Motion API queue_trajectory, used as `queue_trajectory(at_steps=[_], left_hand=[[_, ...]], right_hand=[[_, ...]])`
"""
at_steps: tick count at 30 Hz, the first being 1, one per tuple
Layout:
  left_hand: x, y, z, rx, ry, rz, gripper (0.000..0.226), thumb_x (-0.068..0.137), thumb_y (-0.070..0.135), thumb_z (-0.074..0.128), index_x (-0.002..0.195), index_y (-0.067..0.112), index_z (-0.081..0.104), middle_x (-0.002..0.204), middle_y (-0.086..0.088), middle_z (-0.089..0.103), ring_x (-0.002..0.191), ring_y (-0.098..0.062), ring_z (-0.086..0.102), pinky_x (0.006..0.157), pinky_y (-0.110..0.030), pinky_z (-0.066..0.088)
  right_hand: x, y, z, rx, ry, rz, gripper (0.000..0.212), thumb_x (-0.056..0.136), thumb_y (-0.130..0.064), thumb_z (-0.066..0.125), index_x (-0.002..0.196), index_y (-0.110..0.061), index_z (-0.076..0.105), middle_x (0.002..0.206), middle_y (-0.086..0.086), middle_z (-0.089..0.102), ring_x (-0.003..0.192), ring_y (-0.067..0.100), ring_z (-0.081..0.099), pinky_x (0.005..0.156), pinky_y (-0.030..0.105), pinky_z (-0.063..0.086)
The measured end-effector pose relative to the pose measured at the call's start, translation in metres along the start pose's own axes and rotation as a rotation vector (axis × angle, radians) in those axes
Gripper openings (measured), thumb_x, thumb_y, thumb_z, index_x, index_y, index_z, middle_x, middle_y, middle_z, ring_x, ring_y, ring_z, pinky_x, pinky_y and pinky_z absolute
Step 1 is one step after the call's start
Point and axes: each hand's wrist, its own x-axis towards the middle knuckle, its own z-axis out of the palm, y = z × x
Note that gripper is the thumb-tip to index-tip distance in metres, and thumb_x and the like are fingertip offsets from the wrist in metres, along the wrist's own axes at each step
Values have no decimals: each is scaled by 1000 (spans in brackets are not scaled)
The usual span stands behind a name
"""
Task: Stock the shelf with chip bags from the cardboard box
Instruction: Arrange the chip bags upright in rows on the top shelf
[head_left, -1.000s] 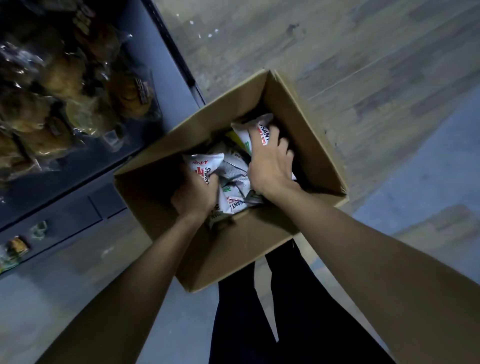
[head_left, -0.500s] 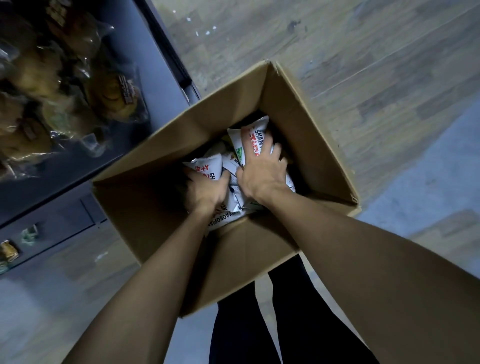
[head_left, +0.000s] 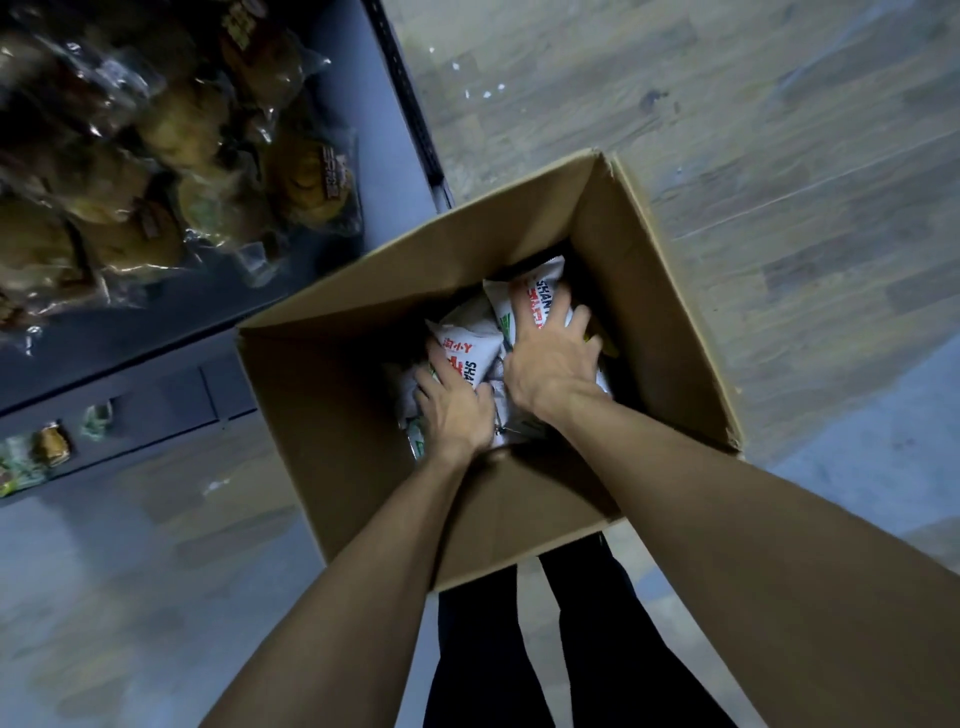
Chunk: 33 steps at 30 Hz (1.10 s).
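An open cardboard box (head_left: 332, 415) stands on the floor below me with several white chip bags inside. My left hand (head_left: 454, 408) is down in the box, its fingers curled round a white chip bag (head_left: 467, 345) with red and black lettering. My right hand (head_left: 553, 361) lies beside it, gripping a second white chip bag (head_left: 540, 280) that sticks up toward the box's far side. More bags lie under both hands, mostly hidden. The dark shelf (head_left: 384, 135) rises just left of the box.
Clear packets of brown baked goods (head_left: 156, 156) fill the shelf's upper level, and small packets (head_left: 47, 447) sit on a lower level at far left. My dark trouser legs (head_left: 519, 649) stand behind the box. Wood-look floor (head_left: 753, 130) spreads to the right.
Both hands have stayed in the box and drawn closer together on the bags. The view has shifted, so the box sits lower and further right in frame.
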Motion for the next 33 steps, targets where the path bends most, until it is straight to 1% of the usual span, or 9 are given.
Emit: queue_trajectory(at_steps=[3, 6, 12, 18, 20, 22, 24, 30, 33], left_hand=[[-19, -6, -23, -22, 27, 79, 86, 81, 16, 57, 152, 14, 10, 131, -24, 36, 118, -47, 45, 100, -51, 40], [-49, -1, -52, -107, 32, 47, 77, 87, 25, 56, 150, 25, 12, 134, -16, 40, 113, -45, 51, 92, -49, 45], [-101, 3, -115, 71, 121, 164, 64, 93, 35, 53, 146, 17, 23, 126, -15, 45, 101, -45, 58, 78, -49, 47], [-136, -16, -178, 10, 254, 291, 57, 94, 42, 52, 139, 16, 32, 121, -14, 53, 106, -40, 55, 82, -48, 45], [-149, -28, -196, 5, 309, 324, 59, 94, 44, 52, 141, 15, 30, 131, -14, 50, 111, -38, 54, 83, -48, 46], [-163, -41, -213, 83, 330, 306, 68, 96, 49, 46, 147, 12, 21, 138, -16, 47, 111, -39, 56, 79, -47, 48], [-178, -56, -231, 156, 366, 289, 70, 97, 52, 41, 149, 11, 17, 134, -16, 51, 106, -39, 60, 73, -43, 48], [-217, -93, -280, 43, 520, 299, 58, 95, 49, 47, 136, 11, 32, 122, -15, 56, 96, -38, 63, 61, -38, 39], [-235, -107, -309, 147, 594, 378, 58, 94, 49, 49, 136, 12, 33, 118, -13, 56, 93, -36, 64, 58, -39, 41]], right_hand=[[-19, 1, -23, -13, 24, -29, 73, 83, -25, 65, 145, -28, 25, 139, 10, 33, 117, 32, 41, 88, 42, 40], [-46, 6, -45, -10, 50, -84, 61, 87, -19, 60, 141, -24, 30, 132, 10, 39, 112, 33, 45, 82, 43, 43], [-106, 2, -87, 122, 100, -143, 41, 92, -19, 50, 132, -18, 41, 127, 16, 44, 109, 39, 48, 83, 44, 43], [-163, -22, -123, 170, 187, -196, 48, 89, -11, 57, 133, -15, 38, 126, 17, 42, 105, 41, 49, 86, 46, 43], [-183, -34, -131, 174, 219, -241, 51, 88, -10, 62, 132, -15, 38, 127, 16, 41, 105, 41, 50, 87, 47, 45], [-204, -47, -138, 195, 256, -265, 51, 89, -11, 63, 133, -15, 38, 129, 17, 41, 106, 41, 49, 87, 47, 46], [-227, -61, -145, 205, 312, -309, 48, 90, -11, 62, 132, -14, 38, 128, 18, 41, 105, 41, 50, 84, 47, 47], [-280, -102, -166, 221, 435, -371, 48, 89, -5, 61, 129, -17, 38, 126, 15, 42, 103, 35, 49, 79, 43, 51], [-301, -117, -185, 244, 468, -427, 49, 92, -7, 56, 134, -20, 35, 132, 15, 40, 108, 35, 48, 81, 44, 49]])
